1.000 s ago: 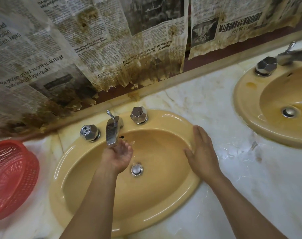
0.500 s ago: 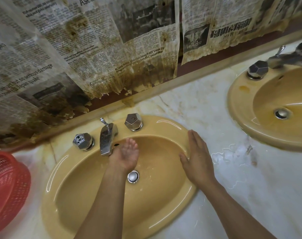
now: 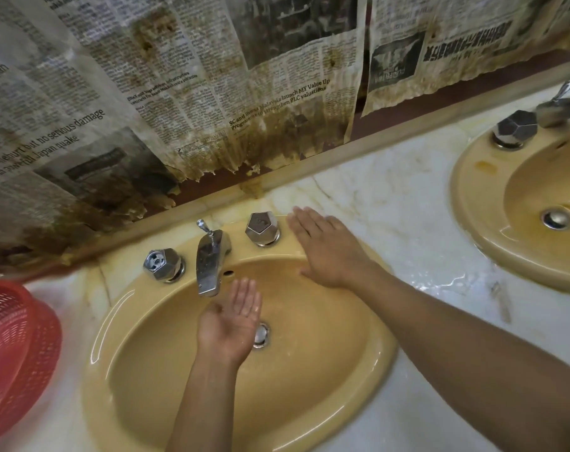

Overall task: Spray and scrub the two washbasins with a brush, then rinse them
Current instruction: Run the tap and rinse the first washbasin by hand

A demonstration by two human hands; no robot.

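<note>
A yellow oval washbasin (image 3: pixel 153 370) fills the lower middle of the head view, with a chrome spout (image 3: pixel 208 265), two faceted chrome knobs and a round drain (image 3: pixel 261 336). My left hand (image 3: pixel 231 318) is cupped palm-up under the spout, wet and empty. My right hand (image 3: pixel 326 247) lies flat on the basin's back right rim, fingers apart, just right of the right knob (image 3: pixel 262 227). A second yellow washbasin (image 3: pixel 472 203) sits at the far right. No brush or spray bottle is in view.
A red mesh basket (image 3: pixel 16 347) sits upside down on the counter at the left. The white marble counter (image 3: pixel 391 203) between the basins is wet. Stained newspaper sheets (image 3: pixel 179 93) hang on the wall behind.
My right hand slid from the basin's right rim up and back to the rim beside the right knob. My left hand turned palm-up and cupped under the spout.
</note>
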